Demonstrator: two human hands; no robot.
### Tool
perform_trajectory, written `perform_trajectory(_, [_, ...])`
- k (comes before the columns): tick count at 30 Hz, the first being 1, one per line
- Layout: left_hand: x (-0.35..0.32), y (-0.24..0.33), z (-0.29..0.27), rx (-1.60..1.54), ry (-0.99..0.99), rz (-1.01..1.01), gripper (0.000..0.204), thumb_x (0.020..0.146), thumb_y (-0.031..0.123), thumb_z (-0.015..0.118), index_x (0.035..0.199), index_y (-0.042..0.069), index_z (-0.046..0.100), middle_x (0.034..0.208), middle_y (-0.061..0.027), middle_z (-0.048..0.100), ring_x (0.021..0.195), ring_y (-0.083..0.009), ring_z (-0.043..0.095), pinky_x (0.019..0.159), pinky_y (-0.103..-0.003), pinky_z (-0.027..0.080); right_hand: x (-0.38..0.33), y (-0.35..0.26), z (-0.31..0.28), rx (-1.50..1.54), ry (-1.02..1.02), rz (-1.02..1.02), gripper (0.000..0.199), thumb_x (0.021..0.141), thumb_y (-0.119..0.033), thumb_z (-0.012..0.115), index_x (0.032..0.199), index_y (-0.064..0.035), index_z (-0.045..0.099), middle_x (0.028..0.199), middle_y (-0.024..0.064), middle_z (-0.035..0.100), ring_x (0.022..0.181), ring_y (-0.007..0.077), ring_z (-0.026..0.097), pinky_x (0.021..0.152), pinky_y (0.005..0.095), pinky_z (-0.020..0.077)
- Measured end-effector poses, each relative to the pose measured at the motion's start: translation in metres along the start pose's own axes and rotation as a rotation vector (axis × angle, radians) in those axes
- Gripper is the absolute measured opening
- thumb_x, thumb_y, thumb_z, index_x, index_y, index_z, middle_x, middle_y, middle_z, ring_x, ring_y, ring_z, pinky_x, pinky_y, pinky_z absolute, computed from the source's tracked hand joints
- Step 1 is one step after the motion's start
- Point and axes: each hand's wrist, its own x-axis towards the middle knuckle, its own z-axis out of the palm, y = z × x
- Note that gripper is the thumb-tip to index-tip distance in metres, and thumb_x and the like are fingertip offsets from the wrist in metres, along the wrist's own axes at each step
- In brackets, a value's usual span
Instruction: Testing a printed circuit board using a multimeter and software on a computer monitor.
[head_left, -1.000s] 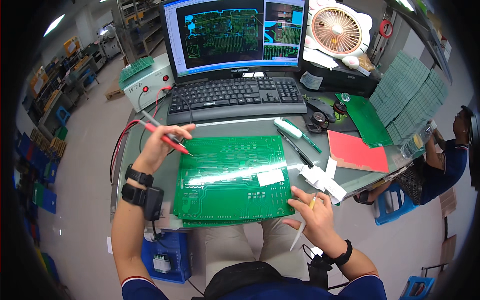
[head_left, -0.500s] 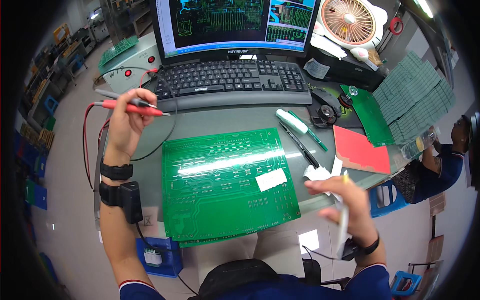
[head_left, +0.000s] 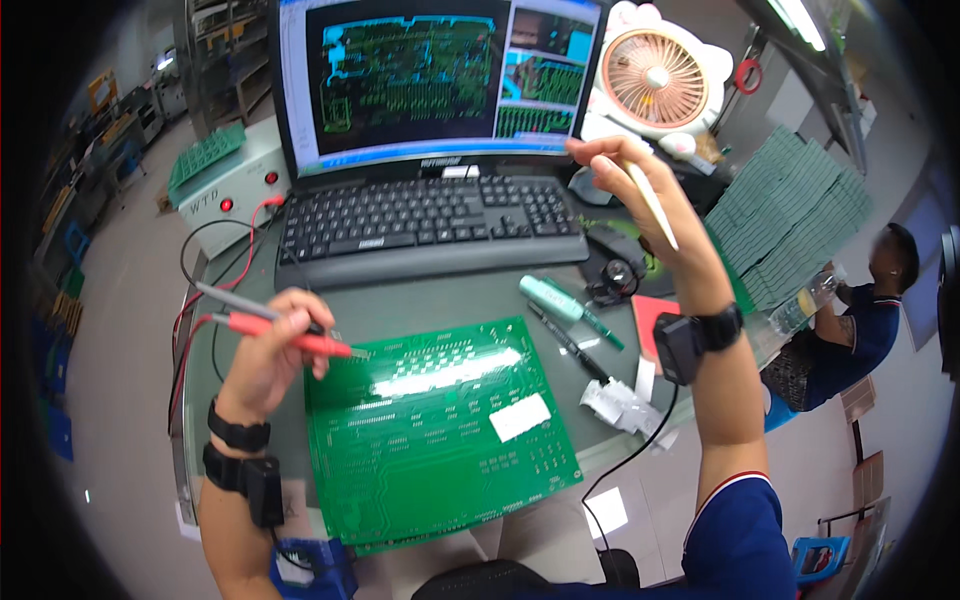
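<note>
My left hand (head_left: 275, 355) is closed around two test probes, a red probe (head_left: 290, 335) and a grey probe (head_left: 238, 302). Their tips reach over the upper left corner of a green circuit board (head_left: 400, 480), but whether they touch it I cannot tell. The board lies on the desk's front part and overhangs its near edge; a white label (head_left: 520, 418) sits on its right side. Raised before the monitor's lower right corner, my right hand (head_left: 655, 200) holds a slim pale stick-like tool (head_left: 648, 200) between thumb and fingers.
Behind the board are a black keyboard (head_left: 420, 225) and a monitor (head_left: 400, 100) with a circuit layout. Pens (head_left: 565, 340), crumpled white paper (head_left: 625, 405) and a red card (head_left: 650, 325) lie to the right. Stacked boards (head_left: 790, 215) and a seated person (head_left: 850, 330) are farther right.
My right hand has risen from the desk's front right to the monitor's lower corner, still with the pale tool. My left hand has brought the probes down to the board. The view has shifted.
</note>
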Motion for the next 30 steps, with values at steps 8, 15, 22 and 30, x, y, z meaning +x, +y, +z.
perform_trajectory(8, [0.002,-0.006,0.016,0.077,-0.118,-0.238,0.030,0.096,0.023,0.048,0.095,-0.003,0.062,0.089,-0.0113,0.062,0.070,-0.0163,0.061,0.066,-0.028,0.053,0.025,0.115,-0.010,-0.326,-0.168,0.155,0.019,0.099,-0.018,0.053,0.098,-0.0005,0.062,0.092,0.0093,0.071,0.092,0.0182,0.066,0.084,0.0314,0.0492])
perform_trajectory(15, [0.001,-0.002,0.019,0.129,-0.087,-0.277,0.030,0.097,0.023,0.048,0.094,-0.003,0.063,0.085,-0.0105,0.063,0.067,-0.0159,0.061,0.065,-0.027,0.052,0.038,0.123,0.009,-0.373,-0.146,0.207,0.020,0.098,-0.018,0.052,0.094,0.0002,0.059,0.091,0.0123,0.070,0.090,0.0235,0.067,0.081,0.0339,0.0498])
perform_trajectory(22, [0.002,-0.002,0.020,0.135,-0.088,-0.281,0.031,0.097,0.024,0.048,0.094,-0.003,0.063,0.084,-0.0108,0.063,0.067,-0.0159,0.061,0.064,-0.027,0.052,0.036,0.126,0.009,-0.517,-0.162,0.144,0.022,0.097,-0.021,0.053,0.093,-0.0009,0.059,0.085,0.0124,0.072,0.083,0.0268,0.069,0.074,0.0364,0.0511])
perform_trajectory(30, [0.000,-0.001,0.017,0.146,-0.094,-0.286,0.031,0.097,0.024,0.048,0.095,-0.003,0.063,0.084,-0.0113,0.063,0.067,-0.0164,0.061,0.064,-0.027,0.052,0.038,0.119,0.006,-0.538,-0.132,0.251,0.022,0.093,-0.026,0.052,0.094,-0.0071,0.063,0.082,0.0108,0.072,0.084,0.0317,0.069,0.075,0.0421,0.0512])
